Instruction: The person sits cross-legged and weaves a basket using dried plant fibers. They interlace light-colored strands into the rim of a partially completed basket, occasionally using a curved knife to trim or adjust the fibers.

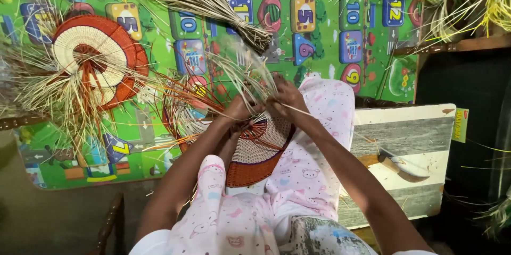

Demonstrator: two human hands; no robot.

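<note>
Woven basket disc (261, 148) on lap: light, stiff at coiled centre, loose strands (242, 71) springy, brittle. Left hand (239, 110) and right hand (287, 98), fingers pinched on strands at rim.

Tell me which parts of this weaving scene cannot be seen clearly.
- Head view: the fingertips of the left hand and right hand are hidden by pale fibre strands, which are blurred.
- The woven disc is partly covered by the forearms and pink trousers.
- The knife handle is unclear.
</note>
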